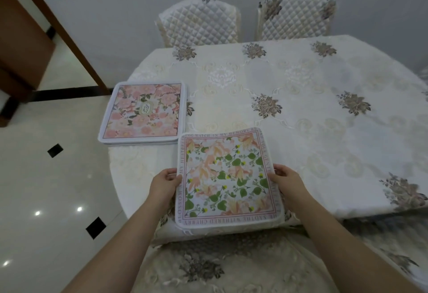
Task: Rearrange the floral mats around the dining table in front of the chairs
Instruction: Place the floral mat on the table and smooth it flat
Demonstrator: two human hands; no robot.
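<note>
Both hands form the grip on one floral mat [228,178]: the left hand [164,185] pinches its 9 o'clock edge, thumb on top, and the right hand [287,180] pinches its 3 o'clock edge the same way, fingers closed onto the fabric. This mat has green leaves, peach blossoms, small yellow flowers and a pink border with printed lettering. It lies at the 6 o'clock edge of the tabletop [324,112], its near corner reaching just past the rim; whether it rests flat or is slightly lifted cannot be told.

At 10 o'clock from it, close to its far-left corner though touching cannot be told, lies a stack of mats [143,112], topped by a pink rose pattern with a small oval label in the middle; at least one more edge shows beneath it. The stack sits at the tabletop's 9 o'clock rim and overhangs it slightly.

A white embroidered tablecloth with grey-brown flower motifs covers the tabletop. Two chairs in quilted covers stand at 12 o'clock against the grey wall, the left chair [199,23] and the right chair [295,16] side by side. Another covered chair seat [220,267] is at 6 o'clock, under the forearms. A glossy tiled floor [46,188] with black diamond insets lies at 9 o'clock.
</note>
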